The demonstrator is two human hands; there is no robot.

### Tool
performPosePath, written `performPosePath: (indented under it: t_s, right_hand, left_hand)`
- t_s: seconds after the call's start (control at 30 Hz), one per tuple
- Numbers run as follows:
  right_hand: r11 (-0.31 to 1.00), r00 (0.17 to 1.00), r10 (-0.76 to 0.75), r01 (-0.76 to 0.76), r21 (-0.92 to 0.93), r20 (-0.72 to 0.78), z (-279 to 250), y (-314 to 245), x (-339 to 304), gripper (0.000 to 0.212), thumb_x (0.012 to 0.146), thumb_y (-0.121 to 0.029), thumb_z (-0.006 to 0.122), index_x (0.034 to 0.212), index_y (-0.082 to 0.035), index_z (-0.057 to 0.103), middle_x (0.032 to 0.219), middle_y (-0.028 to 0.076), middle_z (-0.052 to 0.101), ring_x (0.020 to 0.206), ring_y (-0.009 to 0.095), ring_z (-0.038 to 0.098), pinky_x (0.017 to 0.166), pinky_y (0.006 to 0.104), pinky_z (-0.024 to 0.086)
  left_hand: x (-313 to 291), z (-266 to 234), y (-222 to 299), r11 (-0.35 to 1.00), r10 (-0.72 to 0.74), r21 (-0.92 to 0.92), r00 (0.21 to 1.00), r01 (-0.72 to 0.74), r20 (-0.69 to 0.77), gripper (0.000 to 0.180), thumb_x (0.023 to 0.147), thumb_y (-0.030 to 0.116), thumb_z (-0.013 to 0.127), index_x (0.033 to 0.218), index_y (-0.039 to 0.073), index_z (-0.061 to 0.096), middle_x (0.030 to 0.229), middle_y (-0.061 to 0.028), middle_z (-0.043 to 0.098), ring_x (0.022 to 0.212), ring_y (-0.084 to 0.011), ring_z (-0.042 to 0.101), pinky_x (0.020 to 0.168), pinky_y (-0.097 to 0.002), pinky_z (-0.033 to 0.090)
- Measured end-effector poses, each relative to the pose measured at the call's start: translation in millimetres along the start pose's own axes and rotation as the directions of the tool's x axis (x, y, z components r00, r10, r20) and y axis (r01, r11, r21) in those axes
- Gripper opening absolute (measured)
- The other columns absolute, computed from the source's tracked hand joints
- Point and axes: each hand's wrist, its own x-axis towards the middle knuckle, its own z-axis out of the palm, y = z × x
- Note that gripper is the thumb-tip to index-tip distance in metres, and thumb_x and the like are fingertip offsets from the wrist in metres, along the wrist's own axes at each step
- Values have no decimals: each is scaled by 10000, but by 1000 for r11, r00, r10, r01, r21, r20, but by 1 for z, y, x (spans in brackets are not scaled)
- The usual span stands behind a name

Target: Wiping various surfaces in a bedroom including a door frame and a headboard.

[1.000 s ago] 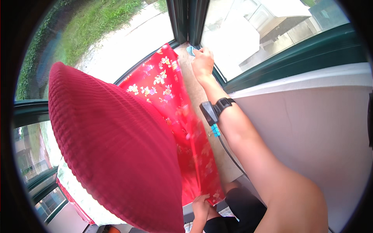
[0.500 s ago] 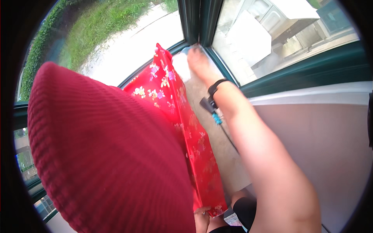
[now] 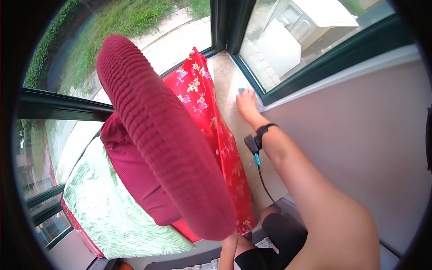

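Observation:
My right hand (image 3: 246,102) rests on the beige sill (image 3: 225,67) beside the right window, its fingers closed around a small grey-blue piece (image 3: 241,90); I cannot tell if it is cloth. A black band with a small black device (image 3: 253,144) and a cable circles that wrist. Shiny red floral cloth (image 3: 234,175) runs along the sill to the left. A large, padded-looking form in maroon ribbed knit (image 3: 157,121) rises over it. My left hand (image 3: 231,241) is low in the middle, at the maroon form's lower end, its fingers mostly hidden.
Dark green window frames (image 3: 229,27) meet in the far corner. Pale green crinkled fabric (image 3: 112,207) spreads at lower left. A light wall (image 3: 360,135) stands on the right. My knees and black shorts (image 3: 283,231) are at the bottom.
My right hand has come back from the far corner along the right window's edge. The maroon form looks narrower and has shifted, baring the green fabric and hiding my left fingers, which were on the red cloth.

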Motion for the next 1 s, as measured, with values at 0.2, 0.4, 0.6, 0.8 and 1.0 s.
performPosePath:
  t_s: [0.2, 0.4, 0.6, 0.8, 1.0]
  right_hand:
    - [990, 993, -117, 114, 82, 36, 2, 4, -124, 132, 769, -93, 637, 817, -43, 749, 970, 163, 609, 942, 327, 565, 712, 362, 535]
    - [988, 996, -94, 93, 121, 3, 13, 54, -210, 160, 763, -53, 618, 881, 32, 684, 946, 140, 584, 903, 316, 571, 675, 365, 549]
    - [974, 996, -94, 91, 207, 4, 6, 61, -282, 195, 736, -25, 622, 900, 60, 683, 956, 132, 582, 924, 306, 558, 711, 343, 550]
    - [960, 990, -128, 109, 259, 54, 2, 79, -351, 249, 755, -39, 620, 996, 21, 637, 953, 117, 581, 913, 299, 568, 699, 372, 544]
    - [939, 999, -47, 46, 341, -6, -3, 77, -377, 291, 752, -22, 610, 1042, -22, 634, 962, 107, 583, 929, 308, 562, 758, 395, 531]
  left_hand:
    - [-10, -7, -6, 999, 47, -1, 997, -47, -62, 280, 692, -92, 559, 843, 34, 759, 897, -121, 742, 825, -297, 695, 792, -385, 562]
    - [-8, -2, 0, 1000, 21, 11, 997, -20, -71, 304, 691, -109, 532, 857, 12, 756, 894, -156, 738, 854, -311, 707, 804, -379, 564]
    - [-10, -6, 0, 998, 54, 24, 997, -53, -56, 288, 693, -115, 528, 856, -13, 743, 908, -166, 738, 861, -321, 708, 816, -380, 561]
    - [-8, -2, 7, 995, 98, 25, 994, -97, -38, 277, 699, -110, 540, 865, -11, 738, 903, -168, 733, 851, -326, 697, 800, -393, 554]
    - [-8, 1, 6, 993, 96, 68, 995, -93, -41, 276, 702, -113, 551, 867, 0, 742, 910, -157, 736, 850, -318, 697, 792, -384, 556]
